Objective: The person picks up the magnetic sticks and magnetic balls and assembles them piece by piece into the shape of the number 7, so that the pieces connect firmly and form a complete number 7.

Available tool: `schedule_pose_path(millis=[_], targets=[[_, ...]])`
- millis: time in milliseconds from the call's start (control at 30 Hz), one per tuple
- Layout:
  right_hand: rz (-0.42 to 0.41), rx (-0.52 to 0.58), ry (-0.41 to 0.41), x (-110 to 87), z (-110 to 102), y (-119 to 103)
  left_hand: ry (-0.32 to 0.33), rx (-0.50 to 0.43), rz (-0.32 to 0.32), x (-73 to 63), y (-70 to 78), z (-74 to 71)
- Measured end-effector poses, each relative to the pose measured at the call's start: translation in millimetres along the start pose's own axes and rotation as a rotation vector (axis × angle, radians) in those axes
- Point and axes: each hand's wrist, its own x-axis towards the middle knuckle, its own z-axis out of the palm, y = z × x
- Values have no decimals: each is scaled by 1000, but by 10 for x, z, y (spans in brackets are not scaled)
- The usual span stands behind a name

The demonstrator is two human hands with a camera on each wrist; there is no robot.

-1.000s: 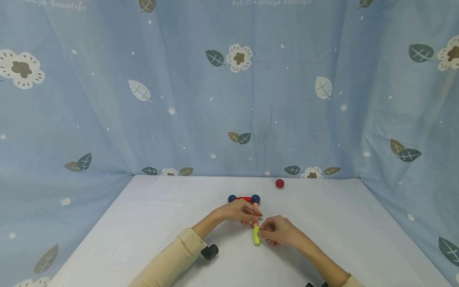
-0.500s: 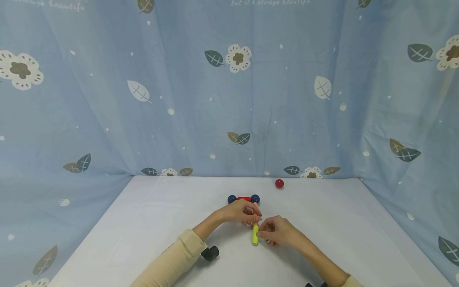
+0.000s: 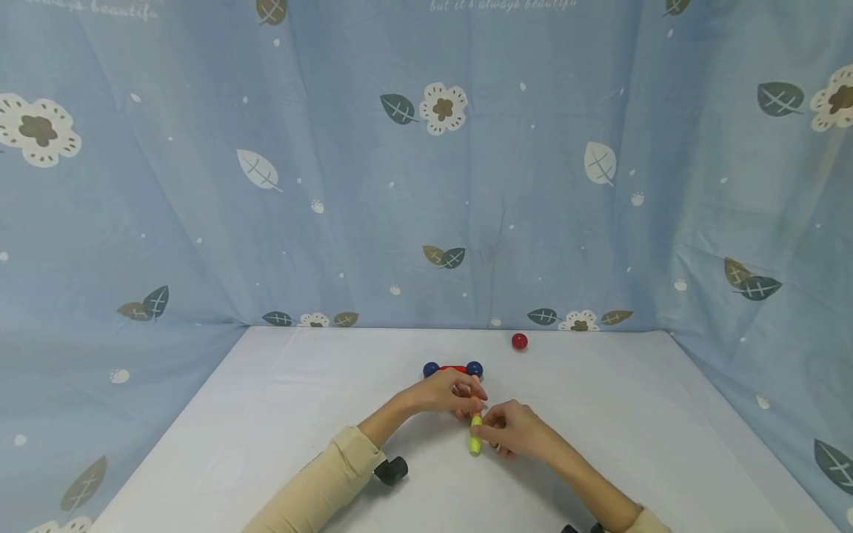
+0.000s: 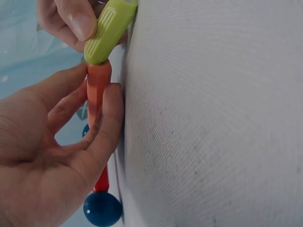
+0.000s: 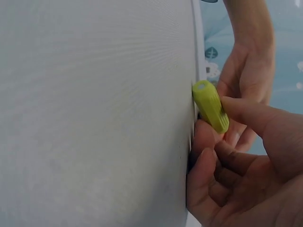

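In the head view my left hand (image 3: 443, 391) holds an orange rod (image 4: 96, 90) between thumb and fingers, low over the table. My right hand (image 3: 523, 429) pinches a yellow-green ribbed rod (image 3: 475, 437) from the right side. One end of the yellow-green rod touches the orange rod's near end; in the left wrist view the two meet at an angle. Beyond the orange rod lies a dark blue ball (image 3: 474, 369). A red rod (image 3: 454, 369) joins it to a second blue ball (image 3: 431, 369). My left fingers partly hide the orange rod.
A loose red ball (image 3: 520, 341) lies near the back of the white table (image 3: 320, 385). Behind hangs a blue patterned curtain (image 3: 360, 192). A black wrist device (image 3: 391, 470) sits under my left sleeve.
The yellow-green rod has tilted slightly and shifted a little at the joint. My right fingertips have moved slightly left onto it. The left hand stays nearly still.
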Motion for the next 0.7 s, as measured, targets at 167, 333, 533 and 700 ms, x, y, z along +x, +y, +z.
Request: schedule_pose_path(millis=[167,333,533,700], targets=[[28,-13,-11,29,3,-12,9,-27,-5,-13,19,-2],[78,-16,-21,37,-10,-71,7,-51,5,-15,33,-2],[120,-30,-19,34,-7,-121,25,-58,-13,11,32,17],[140,-49,-19,30,7,-140,48,-56,-17,22,32,31]])
